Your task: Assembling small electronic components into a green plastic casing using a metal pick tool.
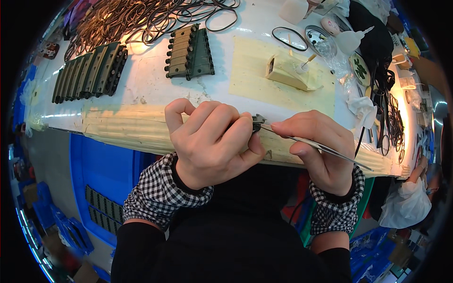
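My left hand [207, 141] is closed around a small dark green plastic part [257, 121]; only its end shows past the fingertips, and the rest is hidden. From the right, my right hand [325, 146] pinches a slim pair of metal tweezers [347, 158]. Their thin tip meets the exposed end of the part, and the shank slants back under the palm. Both hands are just above the table's padded near edge [132, 125]. Beyond them on the white tabletop stand two joined green ribbed strips [184, 54], with a row of similar strips [89, 73] to their left.
A tangle of dark cords [127, 21] covers the back left. On a yellow sheet [245, 66] rests a wrapped block [288, 73] with a small stick. A white squeeze bottle [351, 41] and clutter line the right. Below left, a blue bin [94, 155] holds more green strips.
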`<state>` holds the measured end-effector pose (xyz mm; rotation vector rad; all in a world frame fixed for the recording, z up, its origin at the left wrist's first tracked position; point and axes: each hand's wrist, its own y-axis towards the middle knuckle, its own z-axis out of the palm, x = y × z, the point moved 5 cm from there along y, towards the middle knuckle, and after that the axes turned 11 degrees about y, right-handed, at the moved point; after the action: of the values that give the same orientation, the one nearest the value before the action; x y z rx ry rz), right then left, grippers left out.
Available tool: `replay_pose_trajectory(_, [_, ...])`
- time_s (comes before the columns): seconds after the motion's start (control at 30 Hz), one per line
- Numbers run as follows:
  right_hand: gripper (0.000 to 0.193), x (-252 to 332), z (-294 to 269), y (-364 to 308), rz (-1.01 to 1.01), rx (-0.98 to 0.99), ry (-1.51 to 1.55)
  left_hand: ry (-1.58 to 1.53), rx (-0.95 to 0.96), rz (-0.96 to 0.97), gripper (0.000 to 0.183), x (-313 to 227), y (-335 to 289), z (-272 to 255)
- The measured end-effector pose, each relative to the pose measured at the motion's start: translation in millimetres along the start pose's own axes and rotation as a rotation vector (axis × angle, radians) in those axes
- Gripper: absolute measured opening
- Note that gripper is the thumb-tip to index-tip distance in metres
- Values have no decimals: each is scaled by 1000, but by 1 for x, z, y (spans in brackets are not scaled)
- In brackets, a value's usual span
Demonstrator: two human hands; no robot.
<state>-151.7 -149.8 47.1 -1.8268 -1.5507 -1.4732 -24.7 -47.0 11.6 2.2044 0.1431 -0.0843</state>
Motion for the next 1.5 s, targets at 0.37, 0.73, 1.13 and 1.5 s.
replay_pose_trajectory(0.37, [20,13,6,12,-41,99,-135,9,-1,15,20,0,1,2])
replay_pose_trajectory(0.73, [19,6,2,21,-238,298,-158,-21,8,24,20,-1,3,0])
replay_pose_trajectory(1.13, [14,8,-55,15,-166,-445,40,26,36,23,22,2,25,-5])
replay_pose_trajectory(1.5, [17,-30,-56,36,-109,-390,-503,55,-2,31,25,-2,43,2])
